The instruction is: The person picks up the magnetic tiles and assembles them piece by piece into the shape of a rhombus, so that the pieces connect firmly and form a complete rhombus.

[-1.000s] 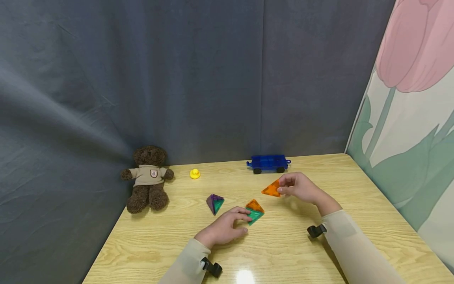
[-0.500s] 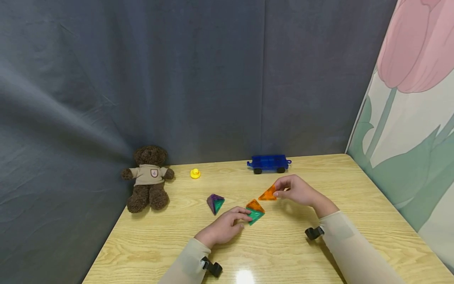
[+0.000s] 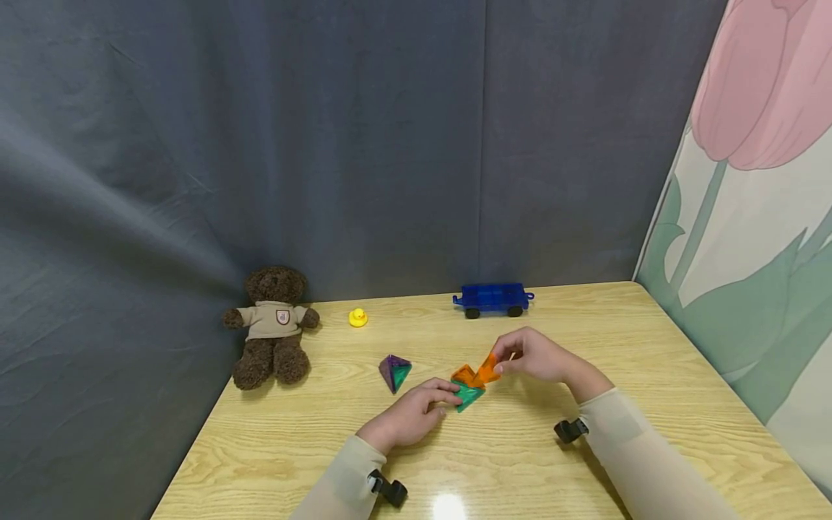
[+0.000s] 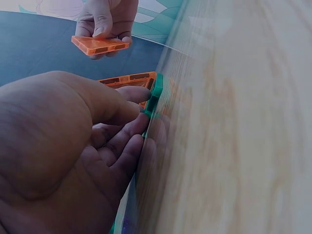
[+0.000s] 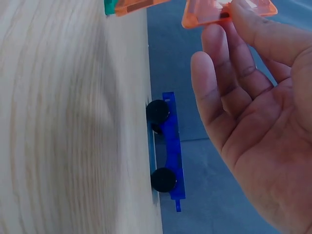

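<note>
My left hand (image 3: pixel 409 415) rests its fingertips on a green translucent triangle tile (image 3: pixel 469 396) lying on the table, its thumb apart from the tile in the head view. From the green tile's far edge rises an orange triangle tile (image 4: pixel 129 79), tilted up off the table. My right hand (image 3: pixel 536 355) pinches a second orange triangle tile (image 3: pixel 489 370) between thumb and fingers. In the left wrist view this held tile hangs above the standing orange one with a gap between them. The right wrist view shows the right thumb (image 5: pixel 265 29) on the held tile's face.
Left of the tiles sits a small purple and green pyramid (image 3: pixel 395 373). Along the back stand a yellow rubber duck (image 3: pixel 357 318) and a blue wheeled cart (image 3: pixel 492 299). A brown teddy bear (image 3: pixel 273 328) sits at the left, before a dark curtain (image 3: pixel 364 144).
My right hand has come left and nearer, bringing its orange tile over to the orange and green pair and turning it more upright. My left hand has stayed nearly still.
</note>
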